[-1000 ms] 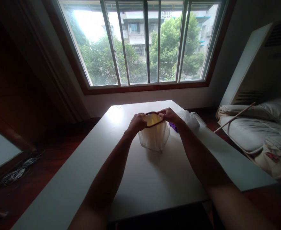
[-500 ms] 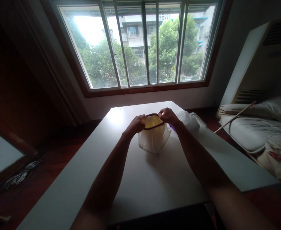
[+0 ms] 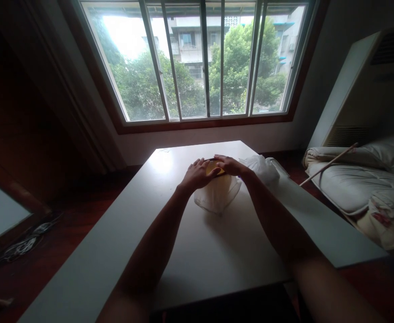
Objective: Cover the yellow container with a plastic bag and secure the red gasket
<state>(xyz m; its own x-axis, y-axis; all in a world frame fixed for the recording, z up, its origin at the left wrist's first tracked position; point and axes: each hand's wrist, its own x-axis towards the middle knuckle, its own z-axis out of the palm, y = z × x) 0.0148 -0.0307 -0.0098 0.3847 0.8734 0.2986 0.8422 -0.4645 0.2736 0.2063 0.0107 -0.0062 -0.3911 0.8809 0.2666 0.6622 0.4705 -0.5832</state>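
White table (image 3: 132, 242) is the landmark. Bin (image 3: 212, 165) with a dark rim and yellowish inside sits upright toward its far end, with a translucent bag (image 3: 228, 197) draped round the outside, hanging loose toward the table's near edge. Left hand (image 3: 197, 174) lies over the rim on the table's left side, fingers extended and not curled; right hand (image 3: 229, 164) lies over the opposite side, fingers straight too, thumb pointing inward. How hard they press, cannot tell. Both hands cover much of the rim. Writing: red print on a cloth bundle (image 3: 383, 220), right of the table, too blurred to read; small pale patch (image 3: 163, 150) at the table's far left corner, too small to make out. White plastic bag (image 3: 264, 169), crumpled, at the table's far right, just beyond the right wrist, partly blocked by it. Right of the table: padded seat (image 3: 338, 184), thin stick (image 3: 327, 165) across it, tall vented unit (image 3: 338, 89) behind. Window (image 3: 183, 67) beyond the far end. Left of the table, cables (image 3: 23, 246) on the floor.
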